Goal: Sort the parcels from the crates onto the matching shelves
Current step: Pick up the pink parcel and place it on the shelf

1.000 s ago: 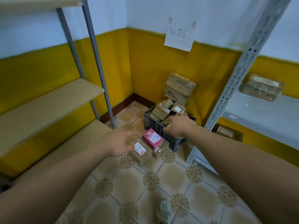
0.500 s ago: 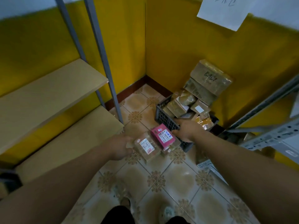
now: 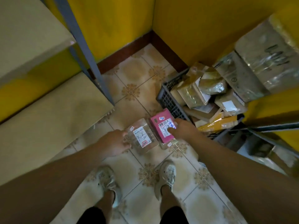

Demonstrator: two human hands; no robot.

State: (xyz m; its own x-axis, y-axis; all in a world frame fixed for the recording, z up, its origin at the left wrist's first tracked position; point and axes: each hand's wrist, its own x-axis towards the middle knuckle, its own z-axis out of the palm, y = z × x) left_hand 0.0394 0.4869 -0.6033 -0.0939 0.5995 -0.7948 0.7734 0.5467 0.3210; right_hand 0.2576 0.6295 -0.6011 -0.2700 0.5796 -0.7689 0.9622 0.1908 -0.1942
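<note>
A dark crate point(image 3: 169, 97) heaped with brown parcels stands just beyond the hands, with a grey shelf post point(image 3: 90, 62) to the left. The right hand point(image 3: 182, 130), at the crate's rim half a second ago, now pinches the pink parcel point(image 3: 159, 126), thumb on its label. The left hand point(image 3: 116, 143) grips the tape-wrapped parcel point(image 3: 142, 136) beside it. Two parcels lie on the floor point(image 3: 134, 75), by one crate.

Pink parcel point(image 3: 159, 126): glossy plastic wrap, matt white paper label.
Taped parcel point(image 3: 144, 135): brown cardboard under clear glossy tape, paper label.
Crate point(image 3: 168, 98): dark matt plastic lattice.
Large box point(image 3: 265, 50): cardboard, shiny crinkled tape.
Shelf board point(image 3: 48, 113): matt beige, smooth, wood-like.
Shelf upright point(image 3: 84, 46): grey painted metal.
Floor tiles point(image 3: 137, 70): glazed ceramic, slight sheen.
</note>
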